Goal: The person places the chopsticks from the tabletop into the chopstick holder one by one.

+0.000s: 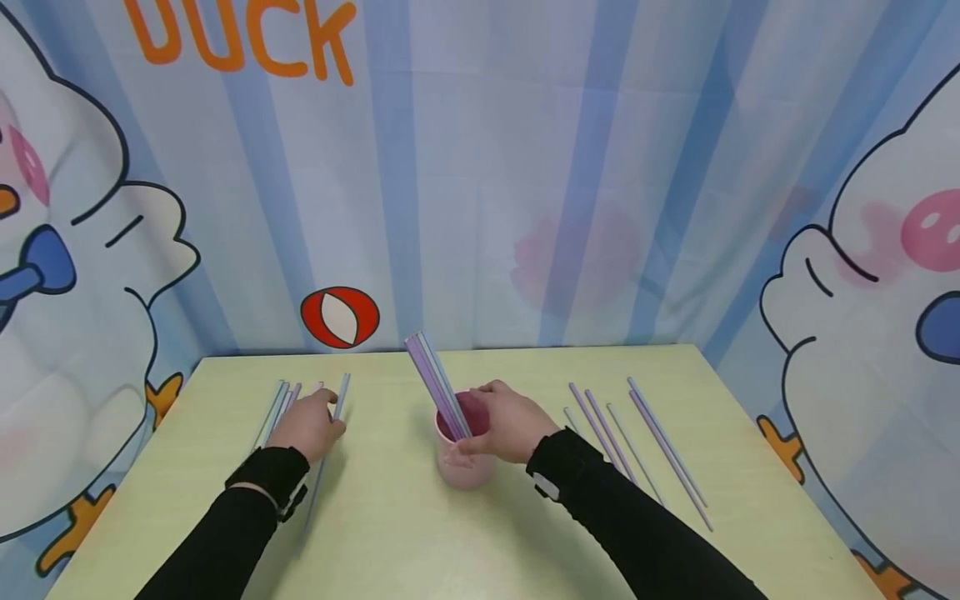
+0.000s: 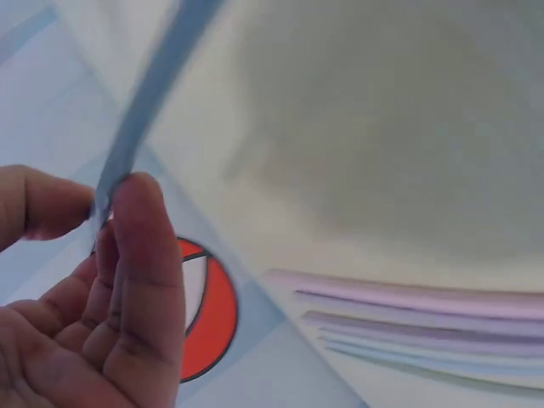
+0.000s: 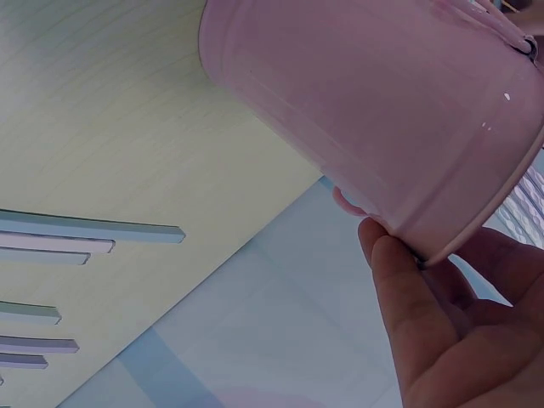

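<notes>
My left hand (image 1: 306, 427) pinches a long thin pale blue stick (image 2: 153, 93) between thumb and fingertips. In the head view this stick slants from above the fingers down toward the table's front. Beside and partly behind that hand lies a row of pastel sticks (image 2: 425, 323) in pink, purple, blue and green. A small pink bucket (image 1: 463, 473) is upright mid-table, and my right hand (image 1: 517, 421) grips its rim, thumb at the near side and fingers at the far side. Several purple and blue sticks (image 1: 437, 383) lean out of it to the left.
More purple, blue and pale green sticks (image 1: 611, 429) lie on the right of the pale yellow table (image 1: 525, 550), partly behind the right forearm. A cartoon-printed curtain (image 1: 480, 167) hangs behind the table's back edge.
</notes>
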A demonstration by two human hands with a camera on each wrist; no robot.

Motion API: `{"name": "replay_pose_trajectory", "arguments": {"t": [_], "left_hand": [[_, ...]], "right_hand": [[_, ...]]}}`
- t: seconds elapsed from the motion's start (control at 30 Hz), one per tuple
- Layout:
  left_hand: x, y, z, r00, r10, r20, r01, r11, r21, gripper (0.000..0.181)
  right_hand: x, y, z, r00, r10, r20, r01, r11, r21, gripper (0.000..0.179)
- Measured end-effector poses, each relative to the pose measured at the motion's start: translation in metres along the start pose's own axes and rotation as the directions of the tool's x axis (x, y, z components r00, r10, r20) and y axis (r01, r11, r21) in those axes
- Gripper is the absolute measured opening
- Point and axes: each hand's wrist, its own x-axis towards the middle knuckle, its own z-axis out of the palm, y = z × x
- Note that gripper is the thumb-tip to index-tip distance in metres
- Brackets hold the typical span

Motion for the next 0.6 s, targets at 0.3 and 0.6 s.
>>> {"name": "replay_pose_trajectory", "arguments": {"t": [0.3,0.6], "left_hand": [[-0.002,0.021,-0.036,0.993,-0.007,-0.114,-0.012,0.986,-0.166,0.04],[-0.002,0.045,-0.057,0.966,-0.019,-0.26,-0.074,0.936,-0.345,0.043]], "right_hand": [[0.0,-0.001,-0.001,1.0,0.018,0.007,-0.018,1.0,-0.002,0.078],[0.001,0.001,0.0,1.0,0.011,0.007,-0.011,1.0,0.002,0.079]]}}
